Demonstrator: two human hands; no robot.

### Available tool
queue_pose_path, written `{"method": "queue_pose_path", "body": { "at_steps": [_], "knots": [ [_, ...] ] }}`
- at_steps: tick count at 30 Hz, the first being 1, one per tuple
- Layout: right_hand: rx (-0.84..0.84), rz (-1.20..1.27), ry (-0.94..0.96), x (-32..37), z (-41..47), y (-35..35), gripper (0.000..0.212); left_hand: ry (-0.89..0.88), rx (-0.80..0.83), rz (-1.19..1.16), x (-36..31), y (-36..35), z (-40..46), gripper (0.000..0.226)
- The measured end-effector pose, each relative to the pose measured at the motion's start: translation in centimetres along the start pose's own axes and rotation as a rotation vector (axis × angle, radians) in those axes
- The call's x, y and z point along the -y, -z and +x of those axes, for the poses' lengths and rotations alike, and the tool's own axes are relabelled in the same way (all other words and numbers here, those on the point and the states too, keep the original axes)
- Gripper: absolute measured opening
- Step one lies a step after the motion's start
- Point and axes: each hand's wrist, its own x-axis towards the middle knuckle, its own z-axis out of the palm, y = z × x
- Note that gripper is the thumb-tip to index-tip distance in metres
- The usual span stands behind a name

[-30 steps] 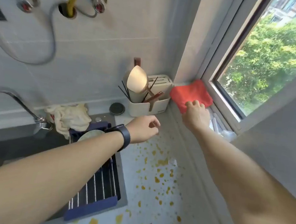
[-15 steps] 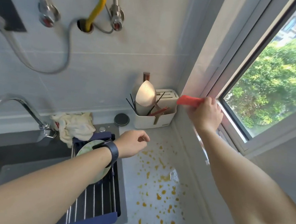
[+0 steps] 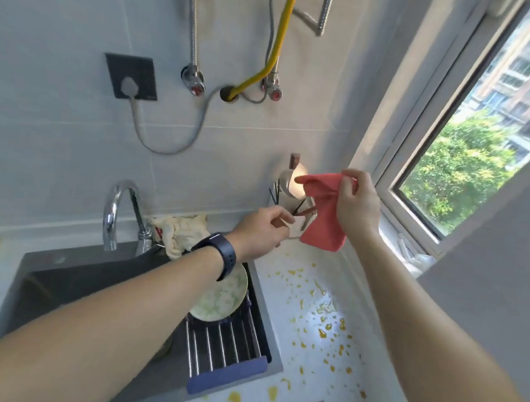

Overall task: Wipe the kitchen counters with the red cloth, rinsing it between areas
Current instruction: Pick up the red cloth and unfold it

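Red cloth [image 3: 323, 213]: hangs in the air over my surface's [image 3: 317, 344] far corner, in front of the utensil holder [image 3: 296, 228].
Right hand [image 3: 358, 207]: grip pinched on cloth's top edge.
Left hand [image 3: 262, 233]: I see fingers loosely curled, holding nothing, just beside cloth.
Surface: orange spatter.

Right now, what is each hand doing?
Left hand: loosely curled, reaching toward the cloth, holding nothing.
Right hand: pinching the red cloth, held up off the counter.
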Motion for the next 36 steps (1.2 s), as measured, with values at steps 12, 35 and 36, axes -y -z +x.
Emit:
{"method": "queue_pose_path", "body": {
  "at_steps": [12, 35, 36],
  "knots": [
    [0.381, 0.608, -0.322, 7.1, -17.8, -4.9, 0.016, -0.008, 0.062, -0.314, 7.6, 6.1, -11.4, 0.073],
    [0.776, 0.237, -0.161, 1.7, -31.4, -4.0, 0.02, 0.369, -0.499, -0.571, 9.6, -0.9, -24.9, 0.029],
    [0.806, 0.26, -0.181, 1.7, -32.0, -3.6, 0.024, 0.389, -0.507, -0.557, 9.8, -1.4, -25.7, 0.033]
  ]
}}
